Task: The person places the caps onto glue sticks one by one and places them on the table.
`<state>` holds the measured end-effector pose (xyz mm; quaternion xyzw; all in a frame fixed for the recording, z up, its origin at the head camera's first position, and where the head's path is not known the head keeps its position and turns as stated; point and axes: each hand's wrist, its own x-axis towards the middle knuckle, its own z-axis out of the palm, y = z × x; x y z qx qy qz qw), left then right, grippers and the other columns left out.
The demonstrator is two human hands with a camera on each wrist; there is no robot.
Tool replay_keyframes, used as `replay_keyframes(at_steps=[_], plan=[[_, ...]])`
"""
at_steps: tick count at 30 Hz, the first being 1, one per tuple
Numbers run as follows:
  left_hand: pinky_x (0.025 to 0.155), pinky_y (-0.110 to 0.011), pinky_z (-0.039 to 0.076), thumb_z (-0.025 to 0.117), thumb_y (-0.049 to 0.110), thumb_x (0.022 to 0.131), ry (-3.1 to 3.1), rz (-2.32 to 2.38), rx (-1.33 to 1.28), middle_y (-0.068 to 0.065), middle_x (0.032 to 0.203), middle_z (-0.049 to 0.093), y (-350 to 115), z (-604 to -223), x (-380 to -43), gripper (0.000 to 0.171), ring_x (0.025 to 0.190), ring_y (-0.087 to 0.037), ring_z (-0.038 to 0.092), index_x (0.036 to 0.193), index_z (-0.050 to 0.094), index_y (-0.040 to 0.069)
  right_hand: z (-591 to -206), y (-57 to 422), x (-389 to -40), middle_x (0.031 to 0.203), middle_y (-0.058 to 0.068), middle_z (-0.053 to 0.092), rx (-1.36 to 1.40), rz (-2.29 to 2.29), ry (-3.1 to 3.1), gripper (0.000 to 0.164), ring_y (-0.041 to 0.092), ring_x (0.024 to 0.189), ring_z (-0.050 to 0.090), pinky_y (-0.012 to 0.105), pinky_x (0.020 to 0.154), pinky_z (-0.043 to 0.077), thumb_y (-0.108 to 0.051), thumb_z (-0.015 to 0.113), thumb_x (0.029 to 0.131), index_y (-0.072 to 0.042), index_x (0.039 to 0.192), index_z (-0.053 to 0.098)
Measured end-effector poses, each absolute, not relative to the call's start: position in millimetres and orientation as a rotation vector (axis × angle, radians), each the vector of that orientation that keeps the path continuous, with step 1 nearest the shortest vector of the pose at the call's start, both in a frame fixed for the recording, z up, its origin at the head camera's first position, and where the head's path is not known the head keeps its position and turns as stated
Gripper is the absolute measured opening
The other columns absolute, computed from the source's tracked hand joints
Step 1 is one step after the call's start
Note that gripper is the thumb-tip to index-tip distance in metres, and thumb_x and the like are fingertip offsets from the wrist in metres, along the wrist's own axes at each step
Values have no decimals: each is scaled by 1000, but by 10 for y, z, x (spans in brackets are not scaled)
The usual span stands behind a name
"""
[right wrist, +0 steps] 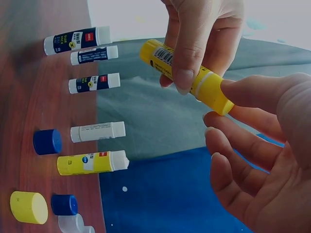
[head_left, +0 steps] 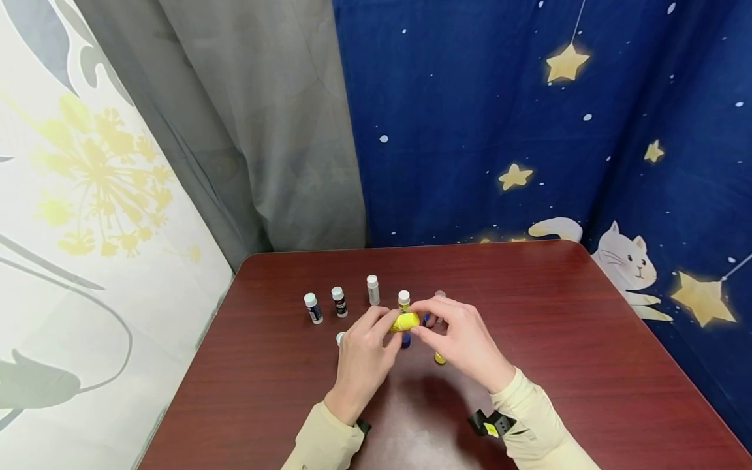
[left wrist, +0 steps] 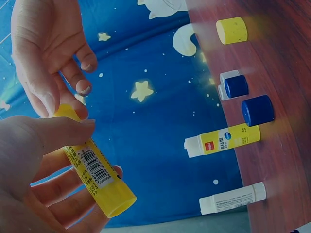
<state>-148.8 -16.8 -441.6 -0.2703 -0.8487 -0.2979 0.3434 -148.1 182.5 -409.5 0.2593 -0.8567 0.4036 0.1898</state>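
A yellow glue stick (head_left: 404,322) is held up above the table between both hands. My left hand (head_left: 364,349) grips its barcoded body, thumb on one side and fingers on the other. At the opposite end, my right hand (head_left: 464,333) pinches the yellow cap (right wrist: 214,94) between thumb and index finger; its other fingers are loosely bent. The cap sits on the stick, with a pale ring at the joint. Behind the hands stands another yellow glue stick (right wrist: 85,164) with an uncapped white top. Beside it is an uncapped white glue stick (right wrist: 97,131).
Navy glue sticks (right wrist: 77,40) with white tops stand to the left on the dark red table (head_left: 264,391). A blue cap (right wrist: 47,141), a second blue cap (right wrist: 64,205), a yellow cap (right wrist: 29,208) and translucent caps (right wrist: 71,223) stand nearby. Curtains hang behind.
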Motion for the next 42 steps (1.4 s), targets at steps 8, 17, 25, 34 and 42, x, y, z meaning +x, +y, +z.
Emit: replay_keyframes(at_steps=[8, 17, 25, 34, 42], plan=[[63, -26, 51, 83, 13, 82, -2204, -766, -704, 0, 101, 65, -176, -4418, -1479, 32, 75, -12, 59, 113, 75, 8, -4108, 1822, -1475, 91, -15, 66, 732, 1135, -2414, 29, 2, 73, 59, 25, 61, 51, -20, 84, 84, -24, 111, 75], [68, -29, 54, 82, 12, 85, -2193, -748, -711, 0, 101, 66, -176, -4404, -1472, 29, 81, -14, 62, 113, 76, 6, -4120, 1796, -1479, 91, -15, 67, 725, 1139, -2402, 29, 2, 73, 60, 27, 60, 52, -15, 85, 83, -23, 109, 75], [72, -32, 54, 80, 10, 85, -2196, -709, -698, 0, 101, 66, -186, -4405, -1456, 27, 85, -16, 63, 111, 75, 8, -4130, 1754, -1475, 90, -14, 66, 727, 1130, -2391, 30, 2, 72, 59, 23, 61, 51, -15, 86, 82, -21, 110, 76], [73, -34, 55, 81, 9, 85, -2220, -682, -683, 1, 102, 66, -193, -4407, -1428, 27, 88, -17, 64, 111, 75, 9, -4158, 1718, -1453, 92, -14, 67, 704, 1135, -2398, 30, 2, 72, 59, 25, 62, 53, -15, 86, 82, -20, 110, 77], [68, -30, 55, 81, 9, 85, -2211, -656, -686, 2, 100, 65, -174, -4407, -1417, 24, 84, -15, 64, 108, 75, 10, -4167, 1720, -1465, 97, -9, 69, 815, 1088, -2326, 31, 1, 77, 64, 22, 67, 55, -6, 85, 80, -11, 109, 76]])
